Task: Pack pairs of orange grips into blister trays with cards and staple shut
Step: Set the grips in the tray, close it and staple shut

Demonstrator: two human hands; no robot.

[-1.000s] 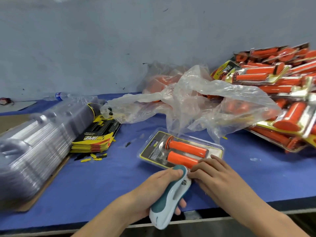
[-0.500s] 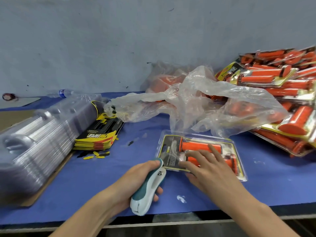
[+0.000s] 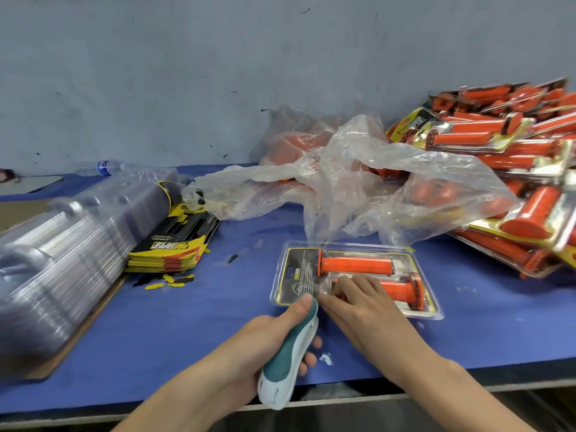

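Blister tray in work lies flat on the blue table, near the front edge and right of centre. I list the bench from the largest item down.

1. A long stack of empty clear trays lies on its side at the left, glossy and ribbed.
2. A pile of finished packs fills the right rear, orange and yellow under clear plastic.
3. A crumpled, translucent plastic bag sprawls between the two, with orange shapes showing dimly inside.
4. A stack of cards, black and yellow, sits just beside the empty trays. I read its upside-down lettering as PROTAPER.
5. The tray in work is a clear rectangular shell with rounded corners. Its card is dark grey with a yellow border, and the print is too small for me to read.
6. My view shows the right hand with fingers laid out, pressing the tray's near side.
7. The left hand is wrapped round the stapler, thumb on its nose. The stapler is smooth teal-and-white plastic, and its nose meets the tray's near edge.
8. The upper grip and lower grip lie side by side in the tray. They are orange, cylindrical and finely textured, with flanges at opposite ends.
9. Small yellow punch-outs are scattered before the card stack.
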